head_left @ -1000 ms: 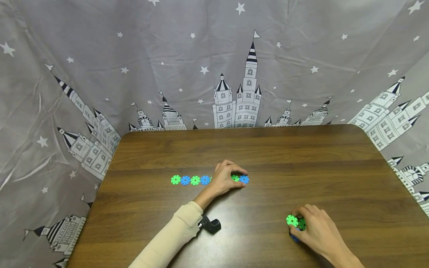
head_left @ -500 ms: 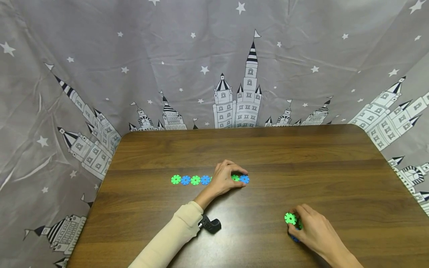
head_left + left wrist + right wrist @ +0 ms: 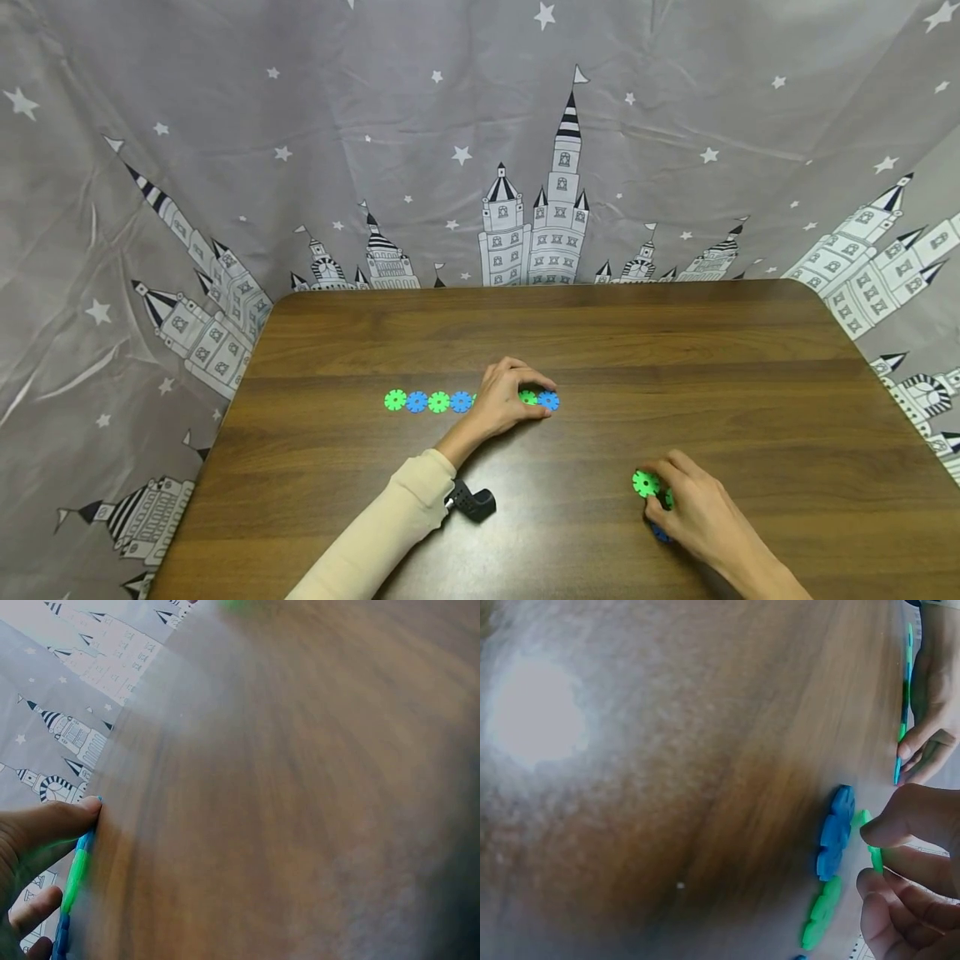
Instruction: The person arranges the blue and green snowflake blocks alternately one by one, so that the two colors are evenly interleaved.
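Note:
Green and blue notched plastic discs lie in a straight alternating row [image 3: 438, 402], partly hidden behind my left hand [image 3: 501, 398]. Its thumb and forefinger pinch the blue disc [image 3: 549, 401] at the row's right end by opposite edges. Lower right, my right hand [image 3: 701, 510] pinches a green disc [image 3: 645, 483] at its edge between thumb and forefinger; in the right wrist view this green disc [image 3: 876, 859] stands above the table. Beneath that hand lie a blue disc [image 3: 836, 832] and another green disc [image 3: 822, 913], mostly covered by the fingers in the head view.
The brown wooden table [image 3: 375, 533] has rounded far corners. A grey curtain [image 3: 420, 117] printed with castles and stars hangs behind it and along both sides. A black wrist camera mount [image 3: 474, 503] sticks out from the left sleeve [image 3: 382, 525].
My right hand has moved slightly left and away from me, carrying the green disc off the discs under it. My left hand stays in place on the row's end disc.

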`<state>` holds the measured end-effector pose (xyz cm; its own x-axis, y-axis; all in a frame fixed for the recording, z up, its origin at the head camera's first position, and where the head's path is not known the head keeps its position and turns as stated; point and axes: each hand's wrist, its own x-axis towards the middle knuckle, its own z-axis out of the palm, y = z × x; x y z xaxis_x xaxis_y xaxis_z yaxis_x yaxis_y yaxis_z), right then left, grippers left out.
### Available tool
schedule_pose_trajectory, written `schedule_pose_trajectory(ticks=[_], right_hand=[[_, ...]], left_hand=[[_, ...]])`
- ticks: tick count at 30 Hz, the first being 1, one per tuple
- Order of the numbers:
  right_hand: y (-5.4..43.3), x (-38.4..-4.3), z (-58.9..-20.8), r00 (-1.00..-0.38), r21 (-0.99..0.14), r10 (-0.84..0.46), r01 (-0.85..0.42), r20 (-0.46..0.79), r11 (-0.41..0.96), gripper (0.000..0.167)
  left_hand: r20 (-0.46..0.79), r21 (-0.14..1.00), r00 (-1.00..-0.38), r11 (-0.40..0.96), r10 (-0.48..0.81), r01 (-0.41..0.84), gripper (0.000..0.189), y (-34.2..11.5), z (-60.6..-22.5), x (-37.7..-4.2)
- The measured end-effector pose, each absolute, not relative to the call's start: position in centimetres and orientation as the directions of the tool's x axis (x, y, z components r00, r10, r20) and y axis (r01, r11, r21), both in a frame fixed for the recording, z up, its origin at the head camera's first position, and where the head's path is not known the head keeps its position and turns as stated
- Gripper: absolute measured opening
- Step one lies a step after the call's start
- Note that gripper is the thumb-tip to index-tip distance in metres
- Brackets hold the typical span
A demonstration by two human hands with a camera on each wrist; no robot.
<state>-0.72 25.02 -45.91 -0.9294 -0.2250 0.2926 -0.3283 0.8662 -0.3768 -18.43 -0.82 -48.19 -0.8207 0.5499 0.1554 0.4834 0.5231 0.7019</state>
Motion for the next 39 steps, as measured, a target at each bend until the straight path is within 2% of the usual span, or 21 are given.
schedule_pose_trajectory(ticks=[12,24,39], right_hand=[[24.2,-1.1,-45.5,-0.956,-0.440,-0.205,-0.280,0.211,0.853,0.036],[23.5,-1.9,-46.3,-0.950,-0.489,-0.192,-0.294,0.248,0.822,0.031],[22.4,-3.8,-46.5,-0.961,-0.505,-0.155,-0.254,0.229,0.825,0.028]], left_hand=[[0.161,0.710,-0.820,0.514,0.549,0.482,0.033,-0.8,-48.3,-18.5],[0.165,0.695,-0.819,0.525,0.549,0.491,0.034,-0.9,-48.4,-18.5],[0.157,0.696,-0.826,0.533,0.542,0.482,0.033,-0.8,-48.3,-18.4]])
